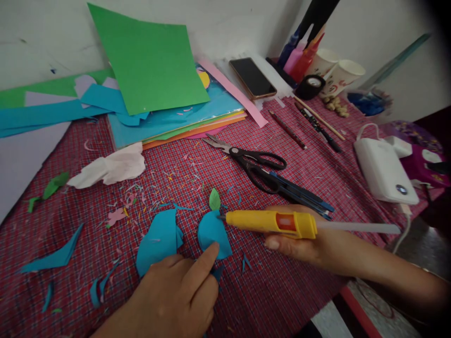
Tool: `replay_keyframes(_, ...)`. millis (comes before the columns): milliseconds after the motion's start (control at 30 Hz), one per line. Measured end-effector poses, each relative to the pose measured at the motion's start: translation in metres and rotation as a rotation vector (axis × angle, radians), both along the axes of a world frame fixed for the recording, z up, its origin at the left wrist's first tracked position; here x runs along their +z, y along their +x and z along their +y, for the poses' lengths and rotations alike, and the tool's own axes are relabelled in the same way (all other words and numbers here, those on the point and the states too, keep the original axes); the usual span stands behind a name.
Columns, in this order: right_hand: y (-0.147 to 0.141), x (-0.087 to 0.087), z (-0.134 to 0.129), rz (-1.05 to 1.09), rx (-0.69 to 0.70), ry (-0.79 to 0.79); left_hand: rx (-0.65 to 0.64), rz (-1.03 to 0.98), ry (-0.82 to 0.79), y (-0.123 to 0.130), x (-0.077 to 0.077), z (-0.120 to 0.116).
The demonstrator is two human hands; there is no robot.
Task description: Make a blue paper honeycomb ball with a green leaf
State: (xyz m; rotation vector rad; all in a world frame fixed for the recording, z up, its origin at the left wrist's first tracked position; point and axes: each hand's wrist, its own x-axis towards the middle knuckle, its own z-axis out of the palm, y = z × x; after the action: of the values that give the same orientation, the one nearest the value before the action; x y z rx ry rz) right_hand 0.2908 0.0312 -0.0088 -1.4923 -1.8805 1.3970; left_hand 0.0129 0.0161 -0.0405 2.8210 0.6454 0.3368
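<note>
My right hand [303,244] is wrapped round a yellow glue gun [253,220] with a clear glue stick [362,228] out of its back. The gun's tip is at the upper right edge of a blue paper piece [207,234]. A small green paper leaf [214,199] lies just above that piece. My left hand [179,286] rests on the table, its index fingertip pressing the blue piece's lower part and the other fingers curled. Beside it lies a larger blue paper piece [158,239], partly behind the left hand.
Black scissors [259,162] and a dark blue-black tool [303,195] lie beyond the right hand. Paper sheets [155,65] and a phone [252,78] are at the back. A white power bank [384,169] sits at right. Paper scraps [56,253] litter the checked cloth.
</note>
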Motion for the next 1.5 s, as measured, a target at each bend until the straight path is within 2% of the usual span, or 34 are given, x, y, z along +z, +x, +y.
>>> replay_keyframes(100,0.001,-0.001,0.0,0.014,0.013,0.002,0.031,-0.037,0.028,0.002,0.003,0.001)
replay_keyframes(467,-0.003,0.003,0.004,0.01,0.001,-0.046,0.017,-0.038,0.054,0.003,0.007,0.004)
replay_keyframes(700,-0.004,0.008,-0.005,-0.075,0.015,0.059,0.038,-0.084,0.108,0.007,0.01,0.007)
replay_keyframes(967,0.0,0.011,-0.015,-0.086,0.112,-0.029,0.034,-0.087,0.127,0.008,0.012,0.006)
replay_keyframes(1133,0.004,0.006,-0.025,-0.051,0.123,0.017,0.038,-0.087,0.135,0.008,0.012,0.007)
replay_keyframes(1367,0.005,0.015,-0.033,-0.116,0.148,-0.067,0.032,-0.089,0.126,0.007,0.011,0.007)
replay_keyframes(1500,0.012,0.016,-0.035,0.066,0.138,-0.205,0.019,-0.097,0.139,0.005,0.011,0.006)
